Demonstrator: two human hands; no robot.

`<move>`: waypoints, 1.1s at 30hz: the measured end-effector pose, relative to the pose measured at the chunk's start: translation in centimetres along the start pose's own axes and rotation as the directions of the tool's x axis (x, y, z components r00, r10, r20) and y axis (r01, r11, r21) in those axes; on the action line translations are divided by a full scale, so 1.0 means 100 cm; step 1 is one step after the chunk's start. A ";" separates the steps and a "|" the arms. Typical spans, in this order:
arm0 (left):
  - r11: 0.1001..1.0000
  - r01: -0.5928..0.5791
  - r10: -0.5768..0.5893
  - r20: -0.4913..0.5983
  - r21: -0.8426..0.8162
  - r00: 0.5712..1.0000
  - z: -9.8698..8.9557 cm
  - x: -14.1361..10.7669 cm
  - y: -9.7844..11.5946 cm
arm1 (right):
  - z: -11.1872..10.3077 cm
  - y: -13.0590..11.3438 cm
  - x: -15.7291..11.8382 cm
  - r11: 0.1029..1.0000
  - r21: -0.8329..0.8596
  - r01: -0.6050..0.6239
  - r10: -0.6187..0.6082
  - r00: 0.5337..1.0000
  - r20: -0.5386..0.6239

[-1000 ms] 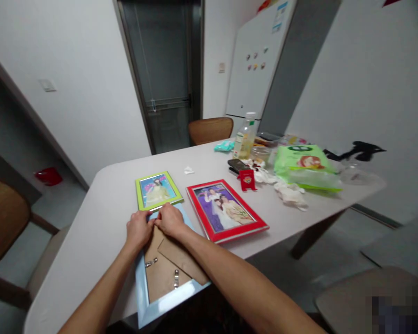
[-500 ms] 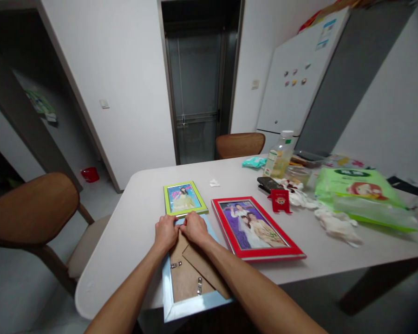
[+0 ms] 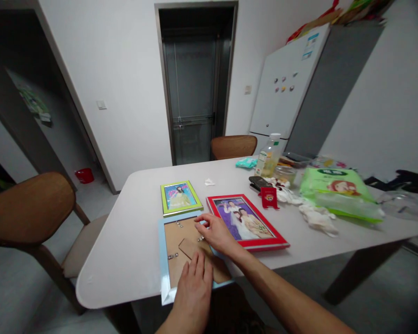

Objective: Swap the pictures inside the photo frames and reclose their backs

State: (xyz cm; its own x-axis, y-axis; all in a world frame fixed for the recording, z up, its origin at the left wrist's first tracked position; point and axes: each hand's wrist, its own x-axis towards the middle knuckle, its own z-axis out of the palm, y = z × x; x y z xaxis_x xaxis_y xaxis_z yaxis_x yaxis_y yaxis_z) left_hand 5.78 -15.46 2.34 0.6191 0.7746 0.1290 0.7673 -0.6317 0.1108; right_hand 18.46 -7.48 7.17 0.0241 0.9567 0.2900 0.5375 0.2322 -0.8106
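One flat left hand [image 3: 195,286] and half-curled right hand [image 3: 216,232] overlie a blue frame's [image 3: 164,264] brown backing [image 3: 174,241].

The light-blue frame [image 3: 163,260] at lower centre looks smooth and glossy; its brown backing board [image 3: 174,271] is matt, with shiny metal clips [image 3: 173,256]. The pale tabletop [image 3: 125,241] seems smooth and matt.

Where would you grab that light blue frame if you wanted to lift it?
The light blue frame is probably best pinched above and below at its near-left corner, from the person's side: it lies back up, and that corner seems to jut past the edge of the table.
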 end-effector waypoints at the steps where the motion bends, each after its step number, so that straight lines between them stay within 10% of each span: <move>1: 1.000 -0.004 0.005 -0.036 0.028 0.999 0.002 0.000 -0.004 | -0.004 0.000 -0.004 0.999 0.045 -0.020 0.020 1.000 -0.012; 6: 0.992 -0.104 0.060 -0.457 -0.071 0.887 -0.034 -0.001 -0.038 | -0.018 0.005 -0.021 0.907 0.409 -0.102 0.178 0.972 -0.151; 9: 0.925 0.007 -0.258 -0.611 -0.381 0.749 -0.074 0.002 -0.042 | -0.004 0.001 -0.034 0.705 0.658 -0.264 0.312 0.949 0.047; 12: 0.663 -0.018 -0.600 -0.545 -0.749 0.586 -0.101 0.011 -0.027 | 0.024 -0.014 -0.045 0.433 0.752 -0.498 0.327 0.864 0.384; 14: 0.457 -0.178 -0.677 -0.471 -0.871 0.566 -0.108 0.019 -0.012 | 0.035 -0.023 -0.047 0.279 0.834 -0.477 0.288 0.870 0.401; 16: 0.319 -0.294 -0.689 -0.434 -0.901 0.581 -0.109 0.026 0.000 | 0.031 -0.026 -0.042 0.217 0.919 -0.329 0.294 0.920 0.260; 19: 0.168 -0.320 -0.685 -0.343 -0.933 0.643 -0.103 0.038 0.005 | -0.006 -0.011 -0.028 0.362 0.917 -0.165 0.313 0.949 0.047; 25: -0.091 -0.140 -0.423 -0.088 -0.986 0.902 -0.057 0.063 0.012 | -0.109 0.052 -0.003 0.775 0.524 -0.352 0.437 0.898 -0.042; 33: 0.404 0.065 -0.344 -0.086 -0.912 0.935 -0.001 0.077 0.035 | -0.141 0.112 0.002 0.908 0.031 -0.419 0.420 0.906 -0.056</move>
State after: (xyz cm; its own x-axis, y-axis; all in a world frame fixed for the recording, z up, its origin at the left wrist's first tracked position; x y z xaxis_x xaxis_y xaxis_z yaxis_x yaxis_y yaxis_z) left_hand 13.17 -11.73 3.82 0.3003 0.9391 0.1674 0.1974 -0.2328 0.9523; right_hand 36.41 -7.17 5.30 0.2948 0.9543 -0.0491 0.4516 -0.1845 -0.8729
